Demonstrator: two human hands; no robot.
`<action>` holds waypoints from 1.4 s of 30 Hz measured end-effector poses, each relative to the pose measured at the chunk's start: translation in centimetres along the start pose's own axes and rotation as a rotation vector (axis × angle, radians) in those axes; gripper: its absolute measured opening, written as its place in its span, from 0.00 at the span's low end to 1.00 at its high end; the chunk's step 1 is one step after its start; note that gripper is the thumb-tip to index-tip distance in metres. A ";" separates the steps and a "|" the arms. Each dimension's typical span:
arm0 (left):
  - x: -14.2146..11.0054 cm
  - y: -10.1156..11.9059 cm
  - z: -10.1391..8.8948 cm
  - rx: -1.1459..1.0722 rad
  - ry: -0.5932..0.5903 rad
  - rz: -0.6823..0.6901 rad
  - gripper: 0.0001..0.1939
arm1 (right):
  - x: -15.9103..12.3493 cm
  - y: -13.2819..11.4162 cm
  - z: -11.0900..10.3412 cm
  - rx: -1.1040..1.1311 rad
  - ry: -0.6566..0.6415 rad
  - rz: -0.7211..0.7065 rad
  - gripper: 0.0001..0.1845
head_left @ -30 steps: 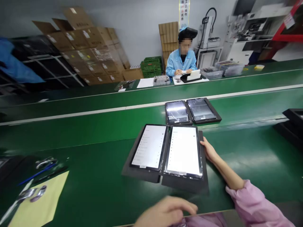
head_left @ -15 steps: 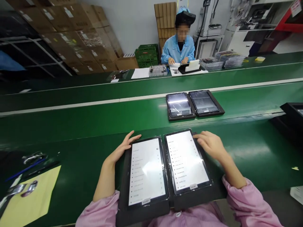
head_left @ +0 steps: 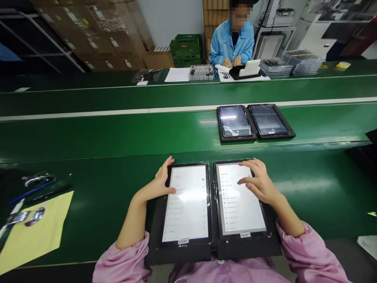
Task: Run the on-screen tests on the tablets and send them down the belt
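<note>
Two tablets with lit white screens lie side by side in black foam trays in front of me. My left hand (head_left: 160,184) rests on the upper left edge of the left tablet (head_left: 186,204), thumb touching its screen, fingers spread. My right hand (head_left: 257,181) hovers over the top of the right tablet (head_left: 243,206), fingers apart, one fingertip on the screen. Neither hand holds anything. The black tray (head_left: 212,251) under both tablets reaches my pink sleeves.
A second pair of dark tablets (head_left: 255,122) in black trays sits on the green conveyor belt (head_left: 103,133) beyond. A yellow sheet (head_left: 35,232), pens and clips lie at the left. A person in a blue coat (head_left: 232,37) works across the line. Cardboard boxes stack at back left.
My left hand came up from below to the left tablet's edge. My right hand moved from the tray's right side onto the right tablet's screen. The trays slid closer to me.
</note>
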State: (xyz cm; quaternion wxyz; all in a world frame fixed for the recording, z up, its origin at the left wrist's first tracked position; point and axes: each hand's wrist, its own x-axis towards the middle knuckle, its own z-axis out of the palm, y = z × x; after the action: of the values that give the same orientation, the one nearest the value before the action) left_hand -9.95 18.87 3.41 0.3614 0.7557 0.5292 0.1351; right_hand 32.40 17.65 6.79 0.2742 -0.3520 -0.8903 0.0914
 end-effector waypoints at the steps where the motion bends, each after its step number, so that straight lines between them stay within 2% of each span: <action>1: 0.2 0.0 0.1 -0.025 0.026 0.013 0.62 | -0.1 0.2 0.0 0.013 0.004 0.005 0.27; 3: 0.2 -0.1 0.0 -0.060 0.027 0.031 0.58 | -0.1 -0.1 0.1 0.042 -0.041 -0.030 0.26; 6: -0.7 0.2 -0.7 -0.055 -0.074 0.049 0.57 | -0.1 -1.5 0.3 0.102 -0.138 -0.113 0.23; 11: -2.4 1.0 -1.7 0.044 -0.214 0.144 0.63 | 0.1 -3.6 0.8 0.179 -0.222 -0.161 0.21; 14: -2.6 1.5 -1.8 0.073 -0.235 0.178 0.66 | 0.0 -3.1 0.7 0.157 -0.216 -0.147 0.23; 16: -2.5 1.7 -1.6 0.070 -0.238 0.191 0.70 | -0.4 -1.5 0.4 0.101 -0.086 -0.013 0.24; 19: -2.3 1.9 -1.0 0.072 -0.234 0.158 0.72 | -1.3 2.3 0.7 0.078 0.265 0.409 0.29; 21: -2.2 1.8 -0.7 0.088 -0.231 0.121 0.71 | -2.0 4.8 1.9 0.211 0.431 0.671 0.36; 23: -2.1 1.5 -0.6 0.081 -0.230 0.120 0.71 | -2.5 6.6 3.7 0.385 0.475 0.813 0.39; 25: -1.9 0.9 -0.7 0.032 -0.243 0.145 0.72 | -2.5 7.6 5.4 0.500 0.487 0.837 0.38; 28: -1.5 0.0 -1.2 -0.102 -0.234 0.131 0.72 | -1.8 8.1 6.6 0.556 0.538 0.756 0.35; 31: -0.9 -0.4 -1.4 -0.244 -0.137 0.076 0.70 | -0.9 6.8 5.4 0.419 0.486 0.650 0.35; 34: -0.2 0.0 -0.9 -0.286 -0.022 -0.017 0.58 | -0.3 3.3 2.8 0.156 0.198 0.392 0.34; 36: 0.3 0.4 -0.3 -0.207 0.079 -0.102 0.50 | -0.1 0.5 1.3 0.112 -0.048 0.138 0.30; 38: 0.6 0.7 0.4 -0.113 0.168 -0.119 0.46 | 0.1 -1.6 0.6 0.124 -0.175 -0.018 0.26; 40: 0.7 0.9 0.8 -0.097 0.217 -0.054 0.45 | 0.0 -2.5 0.3 0.132 -0.172 -0.075 0.26; 42: 0.7 0.9 0.9 -0.130 0.241 0.020 0.45 | -0.4 -2.0 0.1 0.142 -0.054 -0.055 0.29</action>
State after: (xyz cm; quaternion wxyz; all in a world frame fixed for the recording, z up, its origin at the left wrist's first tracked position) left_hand -8.55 18.98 3.30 0.3421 0.7143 0.5512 0.2625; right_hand 31.46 15.89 7.24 0.2767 -0.3043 -0.8980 0.1563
